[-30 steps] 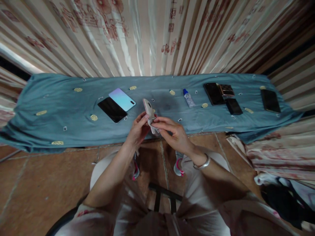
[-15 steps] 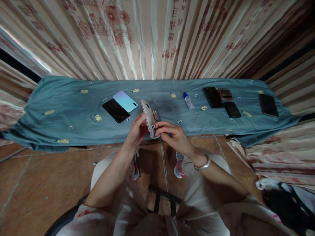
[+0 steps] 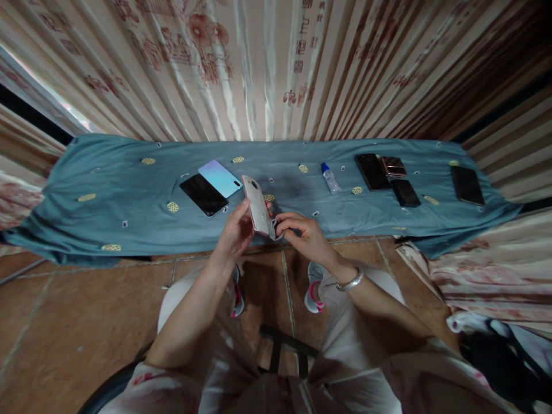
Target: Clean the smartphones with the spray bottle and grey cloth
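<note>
Above the near edge of the blue cloth, the left hand grips a pinkish smartphone, back facing up. Its long axis runs far-left to near-right, camera end far. The right hand pinches what looks like a small cloth against its near end.

A seated person's left hand grips a pale pink phone, back up, while the right hand presses a small grey cloth to its near end. Beyond, on the blue-draped surface, lie a black phone, a light blue phone, a small bottle and more dark phones at the right.
</note>
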The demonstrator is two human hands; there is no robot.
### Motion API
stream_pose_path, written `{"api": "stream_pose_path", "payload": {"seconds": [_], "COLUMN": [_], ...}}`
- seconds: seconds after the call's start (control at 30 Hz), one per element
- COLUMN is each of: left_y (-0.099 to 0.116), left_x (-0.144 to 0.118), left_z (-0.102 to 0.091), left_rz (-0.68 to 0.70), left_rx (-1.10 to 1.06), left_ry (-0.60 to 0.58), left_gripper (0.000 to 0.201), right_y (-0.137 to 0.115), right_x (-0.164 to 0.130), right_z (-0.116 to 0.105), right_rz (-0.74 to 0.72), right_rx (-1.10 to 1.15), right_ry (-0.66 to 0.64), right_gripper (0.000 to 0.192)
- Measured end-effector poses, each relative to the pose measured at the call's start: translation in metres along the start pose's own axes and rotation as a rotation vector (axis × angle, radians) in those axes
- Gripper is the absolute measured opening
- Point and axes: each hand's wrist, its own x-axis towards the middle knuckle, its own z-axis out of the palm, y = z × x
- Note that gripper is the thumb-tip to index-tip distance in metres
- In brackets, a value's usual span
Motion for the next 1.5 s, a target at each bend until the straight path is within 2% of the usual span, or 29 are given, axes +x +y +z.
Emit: {"api": "stream_pose_path", "payload": {"seconds": [0.2, 0.37, 0.63, 0.83, 1.0, 1.2, 1.5], "left_y": [-0.001, -0.006, -0.012, -0.021, -0.023, -0.025, -0.022], "left_x": [-0.004, -0.004, -0.003, -0.003, -0.006, -0.008, 0.0], "left_z": [0.005, 0.006, 0.003, 0.001, 0.005, 0.006, 0.0], "left_rz": [-0.032, 0.005, 0.019, -0.005, -0.027, -0.031, 0.003], "left_rx": [-0.009, -0.038, -0.066, -0.055, -0.076, -0.094, -0.109], "left_ry": [-0.014, -0.014, -0.037, -0.038, -0.065, -0.045, -0.017], "left_gripper": [0.038, 0.032, 0.045, 0.044, 0.049, 0.042, 0.038], "right_y": [0.009, 0.012, 0.013, 0.02, 0.021, 0.017, 0.006], "right_x": [0.002, 0.004, 0.01, 0.017, 0.021, 0.023, 0.017], "right_z": [0.001, 0.005, 0.01, 0.012, 0.011, 0.008, 0.009], "right_rz": [0.036, 0.039, 0.073, 0.141, 0.123, 0.018, -0.034], "right_rx": [0.015, 0.018, 0.049, 0.048, 0.009, -0.014, -0.013], "right_ry": [0.049, 0.093, 0.162, 0.233, 0.264, 0.24, 0.147], "right_gripper": [0.024, 0.024, 0.025, 0.024, 0.024, 0.025, 0.024]}}
